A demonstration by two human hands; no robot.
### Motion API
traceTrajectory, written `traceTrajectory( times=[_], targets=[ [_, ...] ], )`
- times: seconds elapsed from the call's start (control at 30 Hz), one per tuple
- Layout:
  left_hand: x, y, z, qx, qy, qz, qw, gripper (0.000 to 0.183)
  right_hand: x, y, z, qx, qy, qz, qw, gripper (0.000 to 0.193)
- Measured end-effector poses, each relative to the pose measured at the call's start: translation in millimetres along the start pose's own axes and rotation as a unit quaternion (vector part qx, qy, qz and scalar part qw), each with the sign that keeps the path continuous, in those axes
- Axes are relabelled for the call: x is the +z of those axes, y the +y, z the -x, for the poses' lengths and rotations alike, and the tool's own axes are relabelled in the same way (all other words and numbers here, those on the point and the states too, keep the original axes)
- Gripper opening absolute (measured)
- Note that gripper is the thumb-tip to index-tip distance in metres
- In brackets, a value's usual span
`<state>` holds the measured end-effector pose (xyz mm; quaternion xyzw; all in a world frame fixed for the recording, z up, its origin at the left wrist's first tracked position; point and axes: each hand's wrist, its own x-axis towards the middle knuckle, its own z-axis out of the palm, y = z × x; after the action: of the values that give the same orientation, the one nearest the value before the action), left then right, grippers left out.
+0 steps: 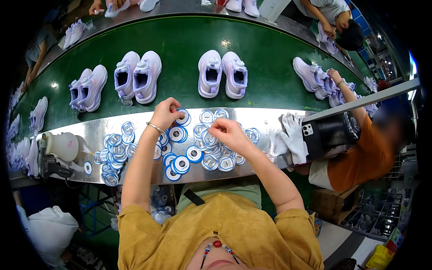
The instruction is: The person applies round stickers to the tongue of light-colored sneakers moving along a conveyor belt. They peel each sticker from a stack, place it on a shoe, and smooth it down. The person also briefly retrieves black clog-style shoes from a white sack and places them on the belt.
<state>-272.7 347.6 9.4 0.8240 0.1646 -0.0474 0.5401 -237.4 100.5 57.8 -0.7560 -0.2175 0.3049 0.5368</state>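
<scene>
My left hand [165, 114] is closed, its fingertips pinching the edge of a round blue-rimmed tag [183, 119] at the far side of the metal ledge. Over a pile of round tags [210, 161] hangs my right hand [230, 135], thumb and fingers pressed together; what they hold, if anything, is too small to make out. Loose tags with dark centres [181, 164] lie between my forearms. Another heap of tags [116, 150] sits left of my left forearm. Beyond my hands, a pair of pale lilac shoes [222, 75] stands on the green belt.
More shoe pairs [137, 77] stand on the green belt [180, 40]. A white jug [63, 146] is at the ledge's left end. White gloves [293, 138] and a phone [308, 130] lie right. A co-worker's arm [353, 101] reaches over shoes at the right; others work across the belt.
</scene>
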Motion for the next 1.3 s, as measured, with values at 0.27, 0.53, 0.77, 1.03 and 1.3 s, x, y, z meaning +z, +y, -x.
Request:
traceTrajectory(
  times=[0.27,0.53,0.77,1.03,1.3],
  targets=[
    [1,21,32,-0.067,0.011,0.263,0.962,0.016,33,2,-24,-0.044,0.066,0.03,0.996,0.018],
    [29,41,56,-0.024,0.088,0.44,0.894,0.011,40,-2,-27,-0.09,0.121,0.041,0.988,0.017],
    [41,43,60,0.035,0.08,0.473,0.877,0.006,35,2,-30,-0.079,0.154,0.044,0.984,0.018],
    [53,47,52,0.049,0.08,0.527,0.844,0.007,18,-2,-25,-0.06,0.139,-0.004,0.988,0.016],
    [64,55,47,0.063,0.058,0.538,0.839,0.01,11,9,-35,-0.118,0.14,-0.02,0.983,0.013]
  ],
)
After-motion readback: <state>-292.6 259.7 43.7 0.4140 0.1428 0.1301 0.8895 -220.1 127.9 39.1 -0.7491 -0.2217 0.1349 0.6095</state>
